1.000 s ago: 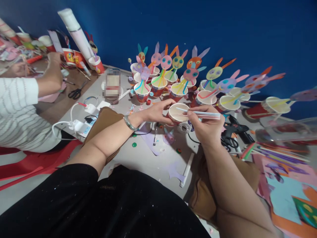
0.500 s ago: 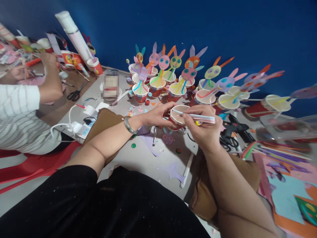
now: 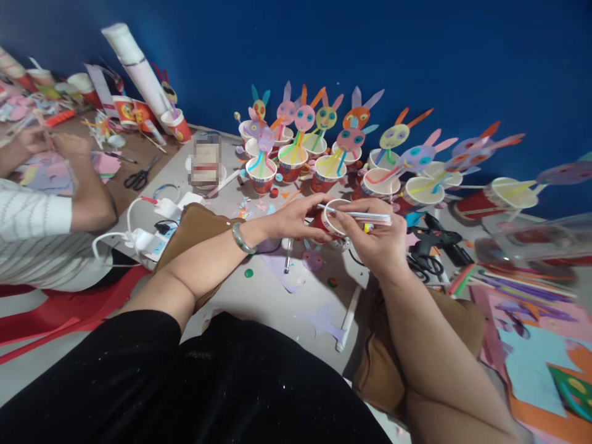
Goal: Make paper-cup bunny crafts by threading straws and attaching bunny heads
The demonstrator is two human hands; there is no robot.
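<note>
At far left, one co-worker [image 3: 34, 209] in a striped white shirt sits near one pair of black scissors [image 3: 137, 179] and one tall white tube [image 3: 139, 74]. Next come white plugs [image 3: 144, 239] and a brown cushion [image 3: 192, 240], over which the left forearm passes. The left hand [image 3: 298, 217] curves its thumb and fingers around the side of one tilted paper cup [image 3: 337, 213], located between both hands. Just behind it, crowding the space, stand decorated cups [image 3: 261, 176]; I count about twelve paper faces [image 3: 304, 117]. Their cup print is too small for reading. One pen [image 3: 287, 256] lies below the left hand. The right hand [image 3: 372, 237] pinches a bundle of thin pale straws [image 3: 370, 217], one tip at the cup's mouth; how many, I cannot tell. Further right are one black glue gun [image 3: 437, 243], a clear plastic box [image 3: 536, 243] and coloured paper sheets [image 3: 527, 351].
</note>
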